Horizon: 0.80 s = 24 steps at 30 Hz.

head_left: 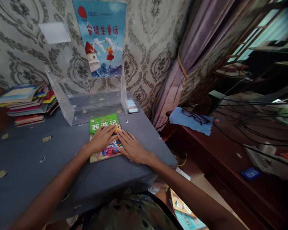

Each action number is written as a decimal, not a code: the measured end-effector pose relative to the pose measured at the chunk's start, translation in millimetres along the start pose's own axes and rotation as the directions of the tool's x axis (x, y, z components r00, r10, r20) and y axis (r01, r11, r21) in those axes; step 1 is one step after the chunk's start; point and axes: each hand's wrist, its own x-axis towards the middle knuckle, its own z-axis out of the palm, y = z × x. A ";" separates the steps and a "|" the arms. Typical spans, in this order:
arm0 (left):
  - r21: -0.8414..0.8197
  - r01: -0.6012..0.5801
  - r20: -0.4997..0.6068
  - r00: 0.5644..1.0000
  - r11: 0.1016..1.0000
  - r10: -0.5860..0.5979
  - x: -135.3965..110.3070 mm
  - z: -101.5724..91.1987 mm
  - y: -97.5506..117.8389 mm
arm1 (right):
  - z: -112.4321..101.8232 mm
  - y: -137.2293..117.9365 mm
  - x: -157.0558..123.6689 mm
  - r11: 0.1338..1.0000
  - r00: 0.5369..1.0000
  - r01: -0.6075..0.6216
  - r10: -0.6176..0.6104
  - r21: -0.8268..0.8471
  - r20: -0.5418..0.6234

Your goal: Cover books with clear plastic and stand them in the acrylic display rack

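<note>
A green picture book (pixel 102 125) lies flat on the grey table cover (pixel 62 150) in front of a clear acrylic stand (pixel 91 105). My left hand (pixel 103 138) rests flat on the book's cover, fingers stretched out. My right hand (pixel 132 147) lies flat on the book's right edge and the cloth beside it, fingers spread. Both hands hold nothing. A blue picture book (pixel 100 38) stands upright in the stand, leaning against the wall.
A stack of books (pixel 26 102) sits at the table's far left. To the right, a wooden desk holds a blue cloth (pixel 190 123) with glasses (pixel 196 116) on it and several cables (pixel 254 127). More books (pixel 184 212) lie on the floor below.
</note>
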 end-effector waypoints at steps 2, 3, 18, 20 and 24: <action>0.041 0.034 0.002 0.999 0.999 -0.034 23.3 3.9 -9.5 | -1.0 -0.3 -0.4 1.000 1.000 -0.005 0.006 -0.002 0.016; 0.058 0.055 0.002 0.998 0.997 -0.055 34.6 5.4 -13.8 | -1.5 -0.5 -0.6 1.000 1.000 -0.009 0.009 -0.004 0.023; -0.013 0.145 -0.040 0.989 0.989 -0.145 33.0 16.9 -43.0 | -5.9 14.7 13.5 0.985 0.998 -0.033 0.024 0.168 0.057; -0.004 0.179 -0.085 0.980 0.984 -0.178 18.3 17.2 -48.4 | -4.4 17.1 30.9 0.984 0.996 -0.079 0.070 0.162 0.061; -0.049 0.309 -0.225 0.923 0.950 -0.312 -8.1 20.1 -62.2 | 0.2 20.3 76.1 0.973 0.980 -0.198 0.194 0.117 0.040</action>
